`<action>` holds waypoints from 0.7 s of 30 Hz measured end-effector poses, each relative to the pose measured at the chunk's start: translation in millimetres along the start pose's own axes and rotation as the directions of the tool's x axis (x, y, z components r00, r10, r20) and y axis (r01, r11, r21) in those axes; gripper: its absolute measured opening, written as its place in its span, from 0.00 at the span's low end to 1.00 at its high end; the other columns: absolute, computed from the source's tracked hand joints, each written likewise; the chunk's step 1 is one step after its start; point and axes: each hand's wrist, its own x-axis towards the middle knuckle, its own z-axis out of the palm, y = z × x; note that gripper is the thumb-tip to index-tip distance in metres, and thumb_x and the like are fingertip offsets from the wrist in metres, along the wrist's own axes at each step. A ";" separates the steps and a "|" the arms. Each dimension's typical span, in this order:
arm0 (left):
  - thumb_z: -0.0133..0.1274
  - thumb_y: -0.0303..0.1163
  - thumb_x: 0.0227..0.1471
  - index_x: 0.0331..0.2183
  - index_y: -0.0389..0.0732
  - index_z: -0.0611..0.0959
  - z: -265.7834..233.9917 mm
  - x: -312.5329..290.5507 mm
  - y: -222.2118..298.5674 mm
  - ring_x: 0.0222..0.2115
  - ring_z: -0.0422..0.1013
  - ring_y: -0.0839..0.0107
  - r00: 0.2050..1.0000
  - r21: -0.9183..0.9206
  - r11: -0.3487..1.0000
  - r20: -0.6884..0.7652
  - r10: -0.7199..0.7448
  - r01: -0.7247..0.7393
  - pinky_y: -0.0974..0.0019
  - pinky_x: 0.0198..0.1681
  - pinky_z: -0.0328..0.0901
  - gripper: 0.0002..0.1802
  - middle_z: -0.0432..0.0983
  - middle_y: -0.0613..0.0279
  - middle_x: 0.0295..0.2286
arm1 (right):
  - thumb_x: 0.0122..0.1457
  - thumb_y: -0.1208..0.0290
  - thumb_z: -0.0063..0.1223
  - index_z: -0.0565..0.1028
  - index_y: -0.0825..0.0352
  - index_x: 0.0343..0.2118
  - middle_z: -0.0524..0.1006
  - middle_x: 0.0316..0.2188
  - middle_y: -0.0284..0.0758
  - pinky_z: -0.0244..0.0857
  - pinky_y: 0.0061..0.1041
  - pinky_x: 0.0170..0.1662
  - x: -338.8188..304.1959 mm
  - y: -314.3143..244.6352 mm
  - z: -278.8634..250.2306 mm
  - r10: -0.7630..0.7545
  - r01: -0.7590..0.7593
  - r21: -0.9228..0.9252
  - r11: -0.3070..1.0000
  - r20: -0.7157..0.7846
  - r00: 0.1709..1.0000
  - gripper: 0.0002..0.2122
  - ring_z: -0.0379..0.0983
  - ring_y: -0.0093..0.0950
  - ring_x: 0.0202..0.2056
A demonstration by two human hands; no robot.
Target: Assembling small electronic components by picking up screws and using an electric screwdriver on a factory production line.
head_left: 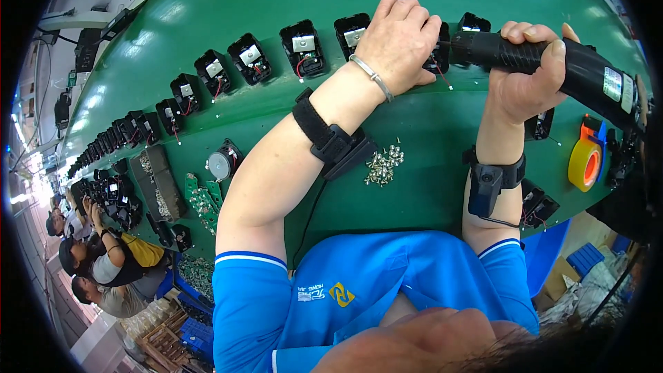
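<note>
My right hand [528,72] is wrapped round a black power screwdriver [504,53]. The driver lies nearly level in the picture, its thin bit pointing left into an open black plastic housing [440,55]. My left hand [402,40] reaches over that housing, fingers at its far side and thumb at its near side, and appears to grip it; the hand hides much of it. A red wire with a white plug trails from the housing. On the green table below my left wrist sits a small heap of screws [384,166].
A long curved row of similar black housings [302,48] with metal plates runs to the left. Nearby are a round speaker [221,164], green circuit boards [202,200], a grey tray [159,183] and a yellow tape roll [583,164]. Several people [110,262] work at far left.
</note>
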 end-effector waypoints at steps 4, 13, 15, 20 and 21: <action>0.61 0.41 0.16 0.32 0.36 0.70 -0.4 -0.5 1.5 0.37 0.60 0.64 1.000 0.012 1.000 -0.017 0.014 -0.014 0.60 0.47 0.48 0.34 0.66 0.59 0.28 | 0.46 0.72 0.38 0.58 0.68 0.37 0.67 0.17 0.36 0.58 0.28 0.27 -0.2 -0.8 0.4 0.001 -0.001 -0.004 1.000 0.002 1.000 0.14 0.62 0.27 0.19; 0.61 0.40 0.15 0.31 0.36 0.71 2.0 -0.9 -1.6 0.37 0.60 0.64 1.000 -0.028 1.000 -0.017 -0.001 0.000 0.60 0.47 0.48 0.33 0.66 0.59 0.27 | 0.47 0.71 0.39 0.58 0.68 0.37 0.67 0.19 0.37 0.58 0.30 0.25 -7.9 4.0 1.7 -0.094 0.098 -0.024 0.995 0.130 0.987 0.14 0.63 0.27 0.19; 0.61 0.40 0.15 0.30 0.37 0.72 3.1 -0.1 -3.1 0.37 0.60 0.64 1.000 -0.038 0.999 -0.022 0.003 -0.004 0.60 0.48 0.48 0.33 0.66 0.59 0.27 | 0.47 0.70 0.41 0.58 0.67 0.38 0.67 0.20 0.37 0.60 0.31 0.25 -9.6 7.3 1.7 -0.131 0.142 -0.039 0.989 0.211 0.969 0.14 0.63 0.28 0.19; 0.61 0.41 0.14 0.28 0.38 0.72 2.6 1.3 -2.8 0.36 0.60 0.65 1.000 -0.014 1.000 -0.009 0.013 -0.013 0.61 0.48 0.47 0.31 0.67 0.60 0.26 | 0.47 0.70 0.44 0.58 0.67 0.38 0.66 0.19 0.37 0.61 0.31 0.25 -13.2 10.4 2.9 -0.164 0.179 -0.020 0.984 0.317 0.934 0.16 0.63 0.28 0.19; 0.61 0.41 0.14 0.28 0.38 0.73 1.9 1.2 -2.6 0.36 0.60 0.65 1.000 -0.003 1.000 -0.008 0.013 -0.013 0.61 0.48 0.47 0.30 0.67 0.60 0.25 | 0.47 0.70 0.44 0.58 0.67 0.38 0.66 0.19 0.37 0.61 0.31 0.25 -13.4 10.4 3.3 -0.154 0.173 -0.030 0.984 0.327 0.933 0.16 0.63 0.28 0.19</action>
